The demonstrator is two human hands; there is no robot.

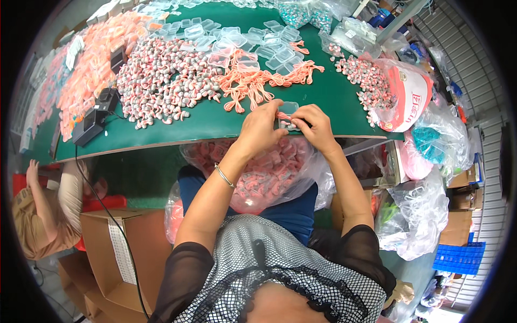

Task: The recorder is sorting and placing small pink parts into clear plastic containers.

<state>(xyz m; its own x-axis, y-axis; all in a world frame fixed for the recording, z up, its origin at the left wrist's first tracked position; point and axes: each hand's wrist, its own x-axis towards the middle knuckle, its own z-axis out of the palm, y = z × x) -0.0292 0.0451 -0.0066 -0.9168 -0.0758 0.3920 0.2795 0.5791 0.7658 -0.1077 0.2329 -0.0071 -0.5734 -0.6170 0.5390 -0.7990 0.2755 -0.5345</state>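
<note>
At the table's front edge my left hand (261,126) holds a small clear plastic box (290,106) with its lid raised. Pink cord (283,116) and small pink-and-grey pieces like earplugs show inside it. My right hand (316,126) is closed at the box's right side, thumb and fingers pinched on the cord; the fingertips partly hide what they grip. Just beyond my left hand lie loose bundles of pink cord (247,86). A large heap of pink-and-grey earplugs (161,78) spreads to the left of them.
Empty clear boxes (231,36) lie at the back of the green table (207,121). A bag of filled boxes (264,180) rests on my lap. More earplugs spill by a white-and-red bag (412,97) at right. Another person's arm (40,199) and a cardboard box (124,253) are at left.
</note>
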